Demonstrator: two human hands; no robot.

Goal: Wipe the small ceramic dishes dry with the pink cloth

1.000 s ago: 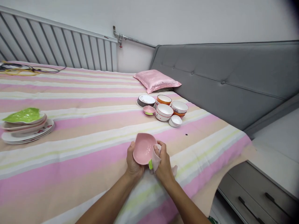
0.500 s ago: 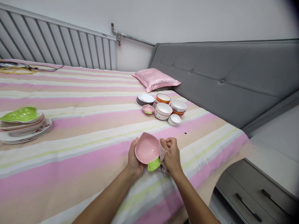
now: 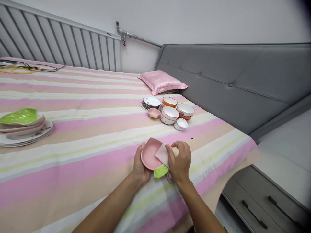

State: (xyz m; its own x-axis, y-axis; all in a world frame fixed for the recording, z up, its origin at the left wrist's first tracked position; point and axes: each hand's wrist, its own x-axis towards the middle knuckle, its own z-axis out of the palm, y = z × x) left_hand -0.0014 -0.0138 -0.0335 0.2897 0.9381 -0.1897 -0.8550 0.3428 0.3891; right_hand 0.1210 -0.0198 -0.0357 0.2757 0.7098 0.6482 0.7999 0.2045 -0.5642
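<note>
A pink peach-shaped bowl point(image 3: 150, 155) with a green leaf tab is tilted toward me above the bed. My left hand point(image 3: 140, 168) grips its left side, thumb along the rim and the other fingers underneath. At the bowl's right side, my right hand point(image 3: 180, 161) holds a pale pinkish cloth point(image 3: 163, 154) between thumb and fingers. One flap of the cloth lies over the bowl's right inner part, and another bit hangs below beside the leaf. The bowl's underside is hidden.
Beyond my hands stand stacked plates point(image 3: 151, 102), white bowls point(image 3: 170, 114), small white dishes point(image 3: 181, 124) and another pink bowl point(image 3: 154, 113). Leaf-topped dishes point(image 3: 20, 117) sit at left on the striped bedspread point(image 3: 80, 168). A pink pillow point(image 3: 162, 81) lies near the grey headboard point(image 3: 233, 71); drawers point(image 3: 252, 200) stand at right.
The cloth's flap has moved left from the rim over the inside of the bowl. My right hand's fingers have spread a little, while my left hand keeps its hold.
</note>
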